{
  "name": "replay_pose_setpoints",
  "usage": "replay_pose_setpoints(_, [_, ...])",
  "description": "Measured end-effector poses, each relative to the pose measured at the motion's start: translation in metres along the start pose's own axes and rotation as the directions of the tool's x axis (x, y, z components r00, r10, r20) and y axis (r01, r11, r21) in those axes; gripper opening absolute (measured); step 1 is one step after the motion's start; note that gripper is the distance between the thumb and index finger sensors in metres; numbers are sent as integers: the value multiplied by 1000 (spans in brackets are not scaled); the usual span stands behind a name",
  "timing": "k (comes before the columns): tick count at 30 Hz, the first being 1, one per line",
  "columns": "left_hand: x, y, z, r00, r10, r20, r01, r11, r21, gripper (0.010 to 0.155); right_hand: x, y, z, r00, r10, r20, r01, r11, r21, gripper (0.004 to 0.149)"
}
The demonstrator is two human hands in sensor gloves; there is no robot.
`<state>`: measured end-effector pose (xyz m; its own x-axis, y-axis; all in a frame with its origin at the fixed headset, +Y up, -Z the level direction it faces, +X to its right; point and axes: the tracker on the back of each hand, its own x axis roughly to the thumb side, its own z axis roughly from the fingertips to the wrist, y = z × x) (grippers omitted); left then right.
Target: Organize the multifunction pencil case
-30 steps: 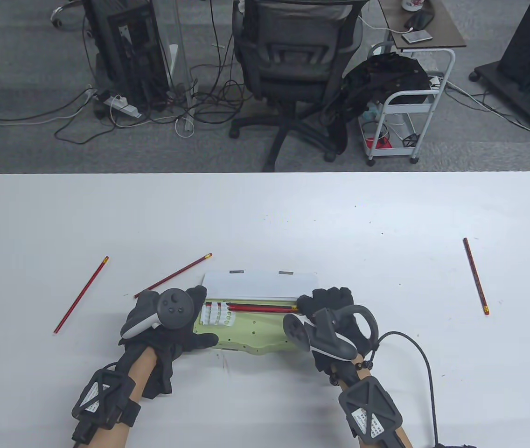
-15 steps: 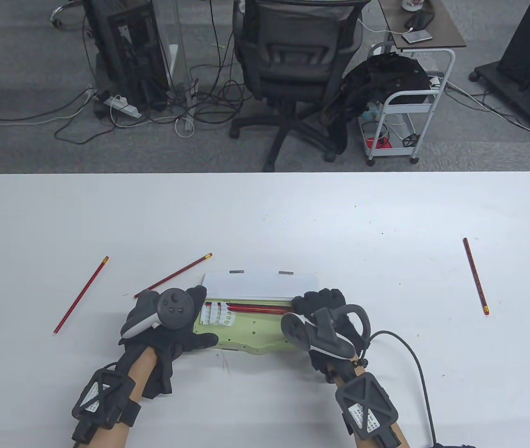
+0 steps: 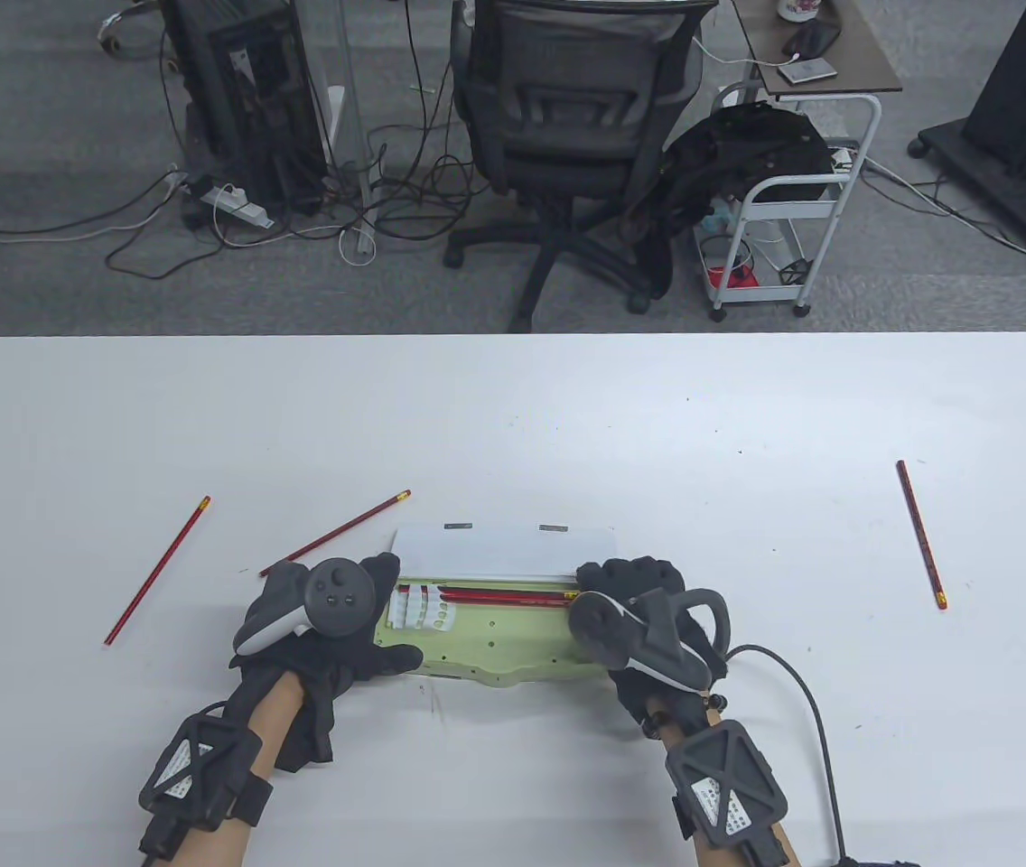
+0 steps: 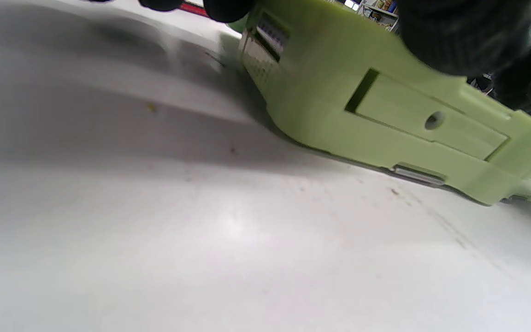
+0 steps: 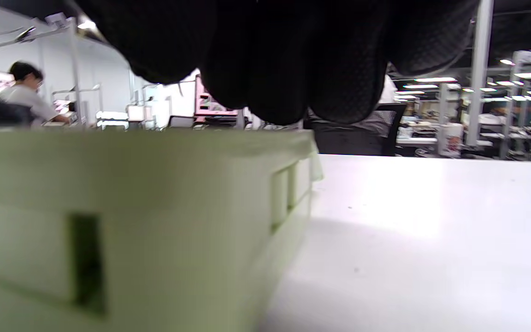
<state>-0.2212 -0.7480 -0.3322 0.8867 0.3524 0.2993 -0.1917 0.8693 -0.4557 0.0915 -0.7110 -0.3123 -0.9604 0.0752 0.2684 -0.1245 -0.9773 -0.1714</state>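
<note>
In the table view, a green pencil case [image 3: 486,646] is seen lying open on the white table [image 3: 513,406], near its front edge, with its white lid [image 3: 504,548] raised at the far side; two red pencils [image 3: 499,596] are laid inside along the far wall, beside a white clip rack [image 3: 420,607]; the case's left end is gripped by the left hand [image 3: 332,623], thumb stretched along the near edge; its right end is covered by the right hand [image 3: 648,610], fingers curled over the far right corner; three loose pencils are left on the table: one far left [image 3: 157,571], one just left of the lid [image 3: 335,534], one well apart at the right [image 3: 920,534].

In the left wrist view, the case's green side wall [image 4: 385,120] is shown resting on the table, with dark fingertips [image 4: 459,37] pressed on its top edge.

In the right wrist view, curled fingers [image 5: 274,60] are seen over the case's upper rim [image 5: 155,138]; whether anything is pinched cannot be told.
</note>
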Motion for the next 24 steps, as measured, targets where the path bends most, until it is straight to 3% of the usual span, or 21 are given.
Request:
replay_pose_setpoints(10, [0, 0, 0, 1000, 1, 0, -1, 1000, -1, 109, -35, 3, 2, 963, -120, -241, 121, 993, -11, 58])
replay_pose_setpoints(16, [0, 0, 0, 1000, -1, -1, 1, 1000, -1, 109, -28, 13, -1, 963, -34, -269, 60, 994, 88, 64])
replay_pose_setpoints(24, [0, 0, 0, 1000, -1, 0, 1, 1000, -1, 109, -19, 17, -4, 967, 19, -253, 7, 995, 101, 66])
